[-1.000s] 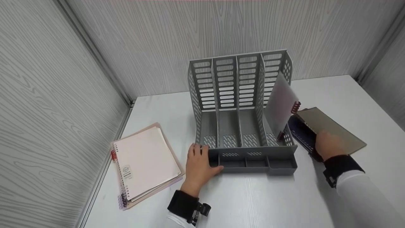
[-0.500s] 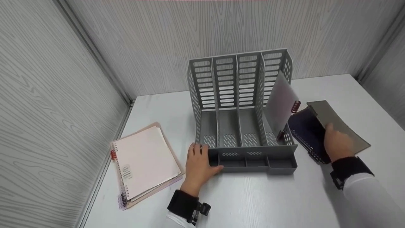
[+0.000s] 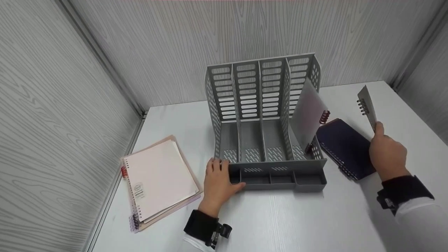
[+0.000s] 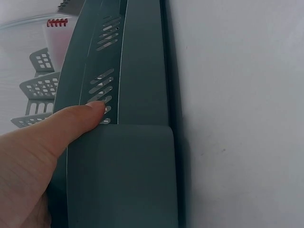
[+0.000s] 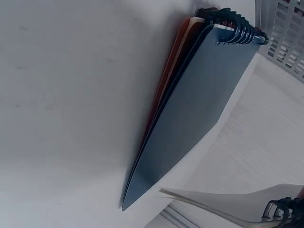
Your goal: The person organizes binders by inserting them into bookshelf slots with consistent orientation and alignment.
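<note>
Holding a thin grey notebook point(image 3: 369, 105) up on edge, the right hand point(image 3: 388, 154) has fingers and thumb pinched on its near end, coil side facing left, just above the right part of the white surface point(image 3: 276, 220). Below and to the left of that, a dark blue notebook point(image 3: 346, 147) lies flat, a reddish edge showing beneath it! Over to the left hand point(image 3: 217, 183): it grips the near left corner of the grey organizer point(image 3: 251, 134), thumb laid across the front tray. And look at the organizer's rightmost slot, where a translucent notebook point(image 3: 307, 108) with red coils stands tilted. Far left, a pale pink notebook point(image 3: 161, 180) tops a loose stack, coils on its left side.
</note>
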`<state>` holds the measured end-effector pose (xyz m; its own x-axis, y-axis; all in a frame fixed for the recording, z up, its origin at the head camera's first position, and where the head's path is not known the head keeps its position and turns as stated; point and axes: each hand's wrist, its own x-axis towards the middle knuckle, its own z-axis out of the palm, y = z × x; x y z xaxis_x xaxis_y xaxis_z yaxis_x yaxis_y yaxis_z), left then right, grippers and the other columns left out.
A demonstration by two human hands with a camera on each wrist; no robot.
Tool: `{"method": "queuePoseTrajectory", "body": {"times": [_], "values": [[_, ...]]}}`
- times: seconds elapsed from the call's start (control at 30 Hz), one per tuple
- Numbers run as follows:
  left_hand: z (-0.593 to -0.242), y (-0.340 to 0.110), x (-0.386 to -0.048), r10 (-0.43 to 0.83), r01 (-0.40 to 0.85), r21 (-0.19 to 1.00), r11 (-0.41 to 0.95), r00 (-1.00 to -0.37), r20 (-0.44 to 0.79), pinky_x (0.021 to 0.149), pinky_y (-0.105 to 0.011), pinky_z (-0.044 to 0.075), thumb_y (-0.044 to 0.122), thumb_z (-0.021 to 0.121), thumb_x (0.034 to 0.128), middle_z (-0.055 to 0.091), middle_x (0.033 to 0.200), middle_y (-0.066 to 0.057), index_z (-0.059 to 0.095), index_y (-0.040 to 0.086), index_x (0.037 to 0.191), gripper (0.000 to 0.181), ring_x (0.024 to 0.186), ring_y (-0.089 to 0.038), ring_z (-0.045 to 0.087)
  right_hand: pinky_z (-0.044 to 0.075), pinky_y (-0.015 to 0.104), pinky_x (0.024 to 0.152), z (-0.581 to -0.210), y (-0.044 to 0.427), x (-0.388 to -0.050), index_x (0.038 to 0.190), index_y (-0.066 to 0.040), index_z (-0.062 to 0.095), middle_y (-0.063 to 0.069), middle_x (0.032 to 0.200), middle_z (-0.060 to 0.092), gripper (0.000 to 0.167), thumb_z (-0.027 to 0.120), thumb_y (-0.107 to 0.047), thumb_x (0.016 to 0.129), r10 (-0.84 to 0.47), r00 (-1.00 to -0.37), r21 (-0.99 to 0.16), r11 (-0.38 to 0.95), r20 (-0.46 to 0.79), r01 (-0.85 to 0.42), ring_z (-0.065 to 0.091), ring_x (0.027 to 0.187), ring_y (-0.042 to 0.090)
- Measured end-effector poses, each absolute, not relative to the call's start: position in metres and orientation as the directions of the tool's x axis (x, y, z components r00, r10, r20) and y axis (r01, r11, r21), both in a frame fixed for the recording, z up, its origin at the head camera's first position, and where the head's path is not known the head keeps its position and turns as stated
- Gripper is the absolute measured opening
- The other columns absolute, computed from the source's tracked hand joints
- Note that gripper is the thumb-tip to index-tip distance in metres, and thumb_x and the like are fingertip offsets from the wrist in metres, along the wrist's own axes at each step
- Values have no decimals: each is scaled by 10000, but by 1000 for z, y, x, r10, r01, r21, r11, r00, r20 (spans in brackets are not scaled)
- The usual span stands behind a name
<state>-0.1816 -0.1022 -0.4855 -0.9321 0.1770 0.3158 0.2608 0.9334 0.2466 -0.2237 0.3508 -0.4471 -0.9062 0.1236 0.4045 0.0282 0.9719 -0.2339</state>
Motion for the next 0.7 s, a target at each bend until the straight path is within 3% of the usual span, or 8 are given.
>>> {"method": "queuePoseTrajectory", "body": {"times": [0.17, 0.33, 0.47, 0.7], "values": [[-485, -102, -182, 172, 257, 263, 930, -936, 306, 1042, -465, 293, 577, 757, 655, 420, 1278, -234, 462, 13, 1271, 886, 1268, -422, 298, 338, 539, 360, -446, 343, -220, 1315, 69, 328, 334, 577, 500, 371, 374, -31, 961, 153, -873, -316, 949, 463, -1, 480, 430, 475], [-486, -102, -181, 164, 240, 273, 931, -947, 275, 1055, -458, 274, 586, 741, 670, 408, 1305, -231, 449, 11, 1299, 901, 1286, -410, 277, 365, 595, 448, -442, 329, -212, 1349, 61, 325, 398, 691, 531, 390, 347, -86, 988, 193, -859, -410, 912, 474, -22, 516, 534, 536], [-486, -102, -181, 164, 242, 274, 931, -947, 277, 1049, -459, 283, 591, 736, 673, 410, 1303, -229, 448, 9, 1297, 900, 1284, -407, 282, 383, 625, 505, -438, 317, -205, 1325, 117, 340, 437, 788, 535, 391, 355, -76, 985, 191, -838, -452, 889, 511, -73, 532, 627, 577], [-487, -103, -182, 171, 248, 263, 932, -943, 284, 1048, -457, 281, 595, 737, 668, 415, 1293, -228, 450, 10, 1285, 898, 1278, -408, 283, 395, 575, 467, -432, 301, -194, 1318, 130, 353, 423, 813, 551, 394, 364, -86, 988, 167, -830, -493, 858, 531, -143, 553, 589, 515]]}}
